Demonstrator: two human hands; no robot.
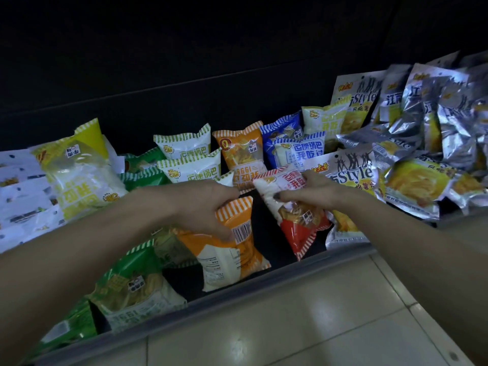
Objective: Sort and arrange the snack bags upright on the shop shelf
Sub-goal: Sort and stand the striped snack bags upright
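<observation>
My left hand (203, 204) grips the top of an orange-striped snack bag (232, 252) that leans back side up near the shelf's front edge. My right hand (309, 191) grips a red-striped snack bag (295, 223), tilted with its red bottom toward the front. Behind them stand several bags upright: two white-green ones (184, 146), an orange one (241, 151) and blue ones (293, 149). A big yellow bag (79, 170) leans at the left. Green bags (132, 283) lie near the front left.
A heap of silver and yellow chip bags (422, 133) fills the right of the shelf. White packets (21, 196) are stacked at the far left. The grey shelf lip (237, 294) runs along the front, with tiled floor (317, 313) below. Behind is a dark back wall.
</observation>
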